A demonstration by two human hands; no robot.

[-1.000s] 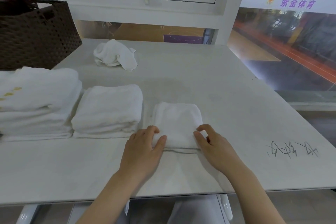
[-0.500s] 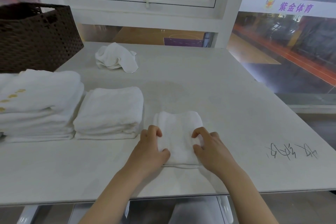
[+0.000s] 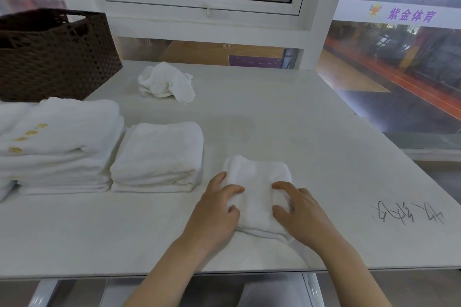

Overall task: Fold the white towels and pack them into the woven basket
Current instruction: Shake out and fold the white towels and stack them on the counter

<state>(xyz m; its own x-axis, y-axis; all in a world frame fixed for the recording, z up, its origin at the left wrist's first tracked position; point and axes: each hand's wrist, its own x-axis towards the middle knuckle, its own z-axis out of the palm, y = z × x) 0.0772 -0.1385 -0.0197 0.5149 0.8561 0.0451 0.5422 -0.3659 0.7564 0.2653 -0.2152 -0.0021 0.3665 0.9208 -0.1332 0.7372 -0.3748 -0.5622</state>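
- Small folded towel (image 3: 257, 192): lay flat near the desk's (image 3: 299, 132) front edge, just right of the middle folded stack (image 3: 157, 157); long axis ran from the person toward the window.
- Change: a second earlier both hands sat at its near edge; now they reached further up, and the towel looked more bunched. Judged: the fold was being pressed or readied for lifting.
- Left hand (image 3: 214, 214): grip narrow, fingers curled onto the towel's left side.
- Right hand (image 3: 299, 212): likewise on the right side.
- Taller stack (image 3: 57, 147): left of the middle stack.
- Woven basket (image 3: 55, 55): behind that stack.
- Crumpled towel (image 3: 166, 82): unfolded, right of the basket.
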